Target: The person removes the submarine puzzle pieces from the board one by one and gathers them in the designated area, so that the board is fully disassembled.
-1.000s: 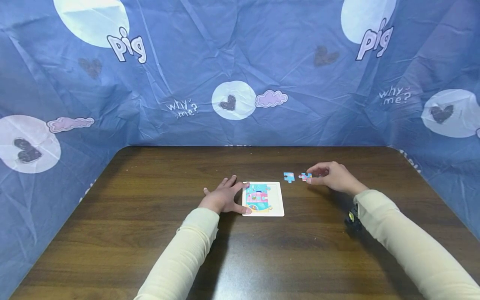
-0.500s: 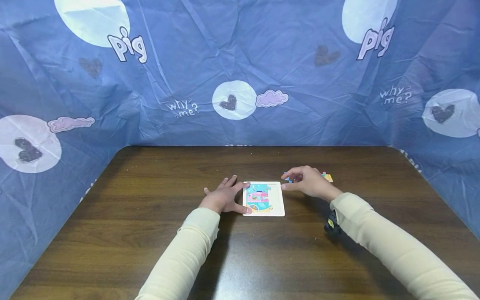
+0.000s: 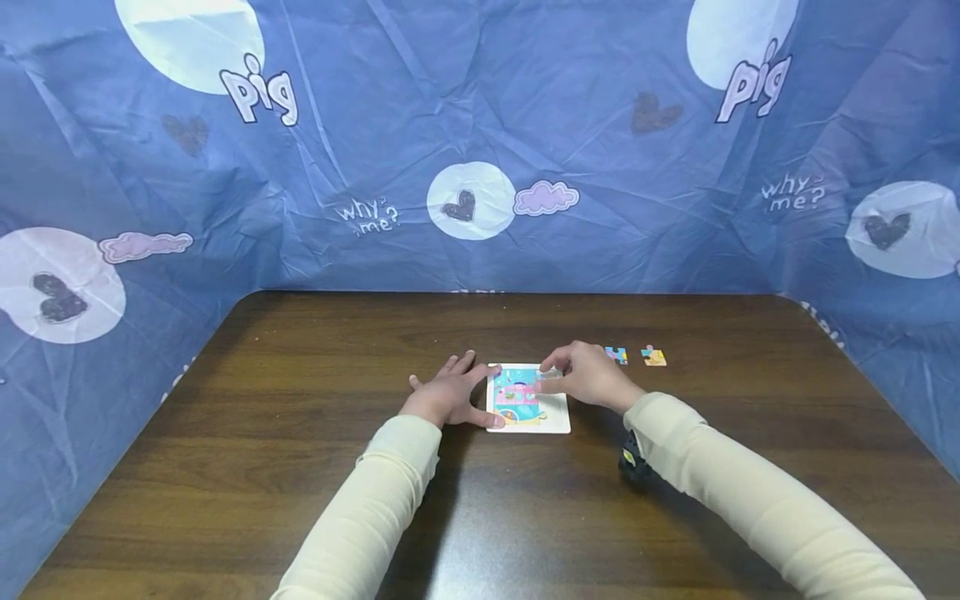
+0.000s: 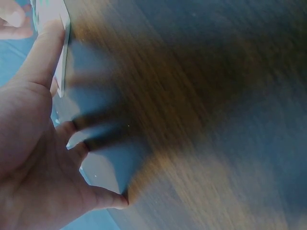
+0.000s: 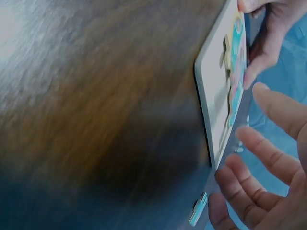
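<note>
R hand [image 3: 588, 377] moved over sq. tray [image 3: 557, 418], woodgrain tbl. [image 3: 300, 383]

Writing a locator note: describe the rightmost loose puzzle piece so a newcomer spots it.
On the brown table, look just right of the right hand and slightly farther back. The bluish piece comes first; the target piece lies right of it, farther from the hand. Its broad yellow area sets it apart.

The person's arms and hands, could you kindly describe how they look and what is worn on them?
Long, plain cream sleeves cover both arms down to the wrists. The left hand and the right hand wear no gloves. A small black device with a yellow-green mark shows at the right wrist.
</note>
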`<state>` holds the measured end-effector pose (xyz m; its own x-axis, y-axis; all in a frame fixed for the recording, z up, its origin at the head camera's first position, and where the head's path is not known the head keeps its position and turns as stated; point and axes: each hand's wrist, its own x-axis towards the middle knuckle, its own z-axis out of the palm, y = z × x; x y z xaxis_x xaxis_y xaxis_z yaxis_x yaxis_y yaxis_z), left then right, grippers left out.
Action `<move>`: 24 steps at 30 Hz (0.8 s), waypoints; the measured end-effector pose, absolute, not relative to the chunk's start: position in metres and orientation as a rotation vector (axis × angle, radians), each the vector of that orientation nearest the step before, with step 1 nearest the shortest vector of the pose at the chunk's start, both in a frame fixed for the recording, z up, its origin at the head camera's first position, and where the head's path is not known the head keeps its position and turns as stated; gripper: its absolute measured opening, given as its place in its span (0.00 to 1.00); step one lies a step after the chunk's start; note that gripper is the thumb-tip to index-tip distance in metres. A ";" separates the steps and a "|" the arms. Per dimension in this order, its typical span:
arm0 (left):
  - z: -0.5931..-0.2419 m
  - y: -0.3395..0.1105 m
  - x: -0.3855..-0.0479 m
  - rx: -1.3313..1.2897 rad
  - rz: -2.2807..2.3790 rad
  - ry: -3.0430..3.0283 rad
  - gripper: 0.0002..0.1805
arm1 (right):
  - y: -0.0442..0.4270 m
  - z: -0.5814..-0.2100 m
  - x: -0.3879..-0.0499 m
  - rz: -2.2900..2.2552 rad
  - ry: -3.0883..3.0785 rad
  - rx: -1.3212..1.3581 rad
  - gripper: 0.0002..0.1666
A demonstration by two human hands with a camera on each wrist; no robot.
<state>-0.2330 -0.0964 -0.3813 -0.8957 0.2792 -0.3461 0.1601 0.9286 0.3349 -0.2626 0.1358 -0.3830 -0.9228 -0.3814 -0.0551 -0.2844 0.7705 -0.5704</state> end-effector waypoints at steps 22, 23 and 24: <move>-0.380 -0.096 -0.231 0.325 0.435 2.695 0.48 | 0.118 -0.386 -0.259 -0.586 2.973 -0.505 0.22; -0.380 -0.097 -0.232 0.325 0.433 2.695 0.48 | 0.118 -0.386 -0.259 -0.586 2.973 -0.504 0.22; -0.380 -0.097 -0.232 0.325 0.430 2.696 0.48 | 0.117 -0.387 -0.260 -0.586 2.973 -0.508 0.21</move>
